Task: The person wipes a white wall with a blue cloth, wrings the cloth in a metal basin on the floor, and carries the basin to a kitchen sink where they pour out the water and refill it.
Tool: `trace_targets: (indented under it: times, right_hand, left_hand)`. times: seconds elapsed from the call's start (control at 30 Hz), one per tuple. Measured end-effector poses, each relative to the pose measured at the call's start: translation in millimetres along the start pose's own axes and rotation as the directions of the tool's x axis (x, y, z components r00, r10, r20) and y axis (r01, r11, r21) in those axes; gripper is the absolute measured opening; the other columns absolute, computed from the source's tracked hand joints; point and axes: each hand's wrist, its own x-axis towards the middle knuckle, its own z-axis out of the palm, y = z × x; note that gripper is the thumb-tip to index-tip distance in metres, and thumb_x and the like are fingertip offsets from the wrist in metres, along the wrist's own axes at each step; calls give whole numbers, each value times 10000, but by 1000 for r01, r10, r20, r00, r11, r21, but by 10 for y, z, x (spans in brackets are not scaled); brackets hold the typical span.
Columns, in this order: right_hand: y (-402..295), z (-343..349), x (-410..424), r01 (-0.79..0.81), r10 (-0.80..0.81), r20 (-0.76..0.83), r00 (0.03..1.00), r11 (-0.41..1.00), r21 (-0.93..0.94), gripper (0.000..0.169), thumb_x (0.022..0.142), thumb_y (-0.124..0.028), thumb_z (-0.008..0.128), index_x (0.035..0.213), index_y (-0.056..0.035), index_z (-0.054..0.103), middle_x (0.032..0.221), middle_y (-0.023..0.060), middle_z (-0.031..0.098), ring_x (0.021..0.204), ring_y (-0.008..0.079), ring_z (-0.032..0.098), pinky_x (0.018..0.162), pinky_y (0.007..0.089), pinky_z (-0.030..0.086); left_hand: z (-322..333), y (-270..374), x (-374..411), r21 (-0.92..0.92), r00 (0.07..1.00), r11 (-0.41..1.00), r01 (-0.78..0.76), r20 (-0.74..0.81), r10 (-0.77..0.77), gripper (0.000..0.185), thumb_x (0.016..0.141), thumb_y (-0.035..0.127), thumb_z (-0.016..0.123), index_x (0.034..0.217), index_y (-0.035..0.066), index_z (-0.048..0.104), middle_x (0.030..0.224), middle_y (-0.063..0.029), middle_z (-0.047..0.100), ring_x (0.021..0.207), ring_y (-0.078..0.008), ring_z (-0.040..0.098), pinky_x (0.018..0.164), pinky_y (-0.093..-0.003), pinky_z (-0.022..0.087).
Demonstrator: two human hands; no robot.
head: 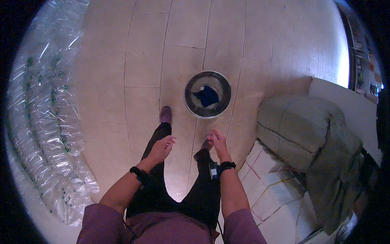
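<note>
Both my hands hang in the air above my legs. My left hand [164, 147] has its fingers loosely curled, and nothing can be made out in it. To its right, my right hand [218, 141] is held with bent fingers over my right shoe; no object shows in it either. Each wrist wears a black strap, and a small device is fixed at the right one. Ahead of my feet a round metal basin [189, 105] stands on the floor, nearer to my right hand. A crumpled dark blue cloth [207, 96] and a small white bit lie inside the basin.
Clear plastic-wrapped goods [51, 122] with green bits line the left side. At the right, a large olive-grey fabric bundle [298, 128] rests beside white tied packages [274, 195]. A pale panel [341, 97] stands behind the bundle, with shelving [362, 58] farther off.
</note>
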Motion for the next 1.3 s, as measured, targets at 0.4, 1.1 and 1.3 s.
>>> trace_targets:
  times: [0.4,1.1,1.3]
  right_hand:
    - [331,-504,2127,257,-220,162,962,928,-269,301,903,-179,509,1178,-59,529,1052,76,599,922,186,569,740,285,471]
    - [297,-387,3099,360,-344,144,928,727,-585,229,811,-102,560,1037,-83,587,807,103,614,745,230,593,686,339,488]
    - [-265,-455,1872,355,-349,67,935,901,-250,253,928,-138,458,1171,-76,487,965,16,542,822,93,517,691,237,441]
  left_hand:
    - [1276,-732,1144,-454,988,877,155,51,-149,301,891,42,468,1191,62,486,1024,-83,605,969,-159,571,854,-289,445]
    - [1682,-692,1564,-817,904,483,316,104,-416,377,901,188,553,1244,80,441,1094,-78,597,1064,-174,525,935,-321,400]
    - [1641,-622,1642,-878,908,378,293,132,-397,393,919,277,537,1250,88,440,1109,-72,593,1072,-181,527,946,-348,402]
